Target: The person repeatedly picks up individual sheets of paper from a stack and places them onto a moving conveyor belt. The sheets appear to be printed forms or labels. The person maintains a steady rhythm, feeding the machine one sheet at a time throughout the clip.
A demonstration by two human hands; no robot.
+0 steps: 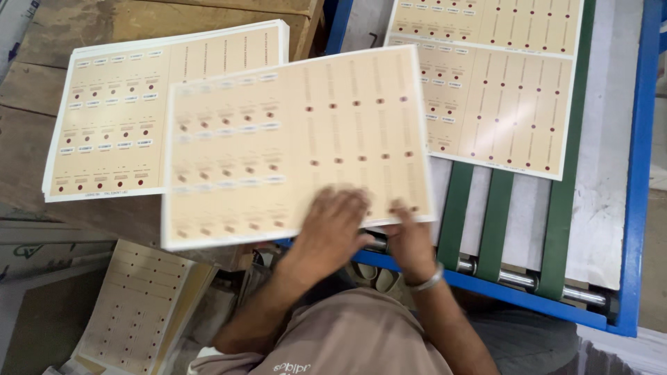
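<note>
A large cream printed sheet (278, 139) with rows of dark red dots is blurred with motion, spanning the gap between the wooden table and the conveyor. My left hand (332, 226) lies on its near edge with the fingers spread over the paper. My right hand (410, 239), with a metal bangle on the wrist, grips the same edge at the sheet's near right corner. A stack of the same sheets (111, 118) lies on the wooden table (42, 42) at the left, partly under the moving sheet.
At the right is a conveyor with a blue frame (636, 173) and green belts (497, 222); two more printed sheets (507, 97) lie on it. Another pile of cream sheets (139, 305) leans low at the left, below the table edge.
</note>
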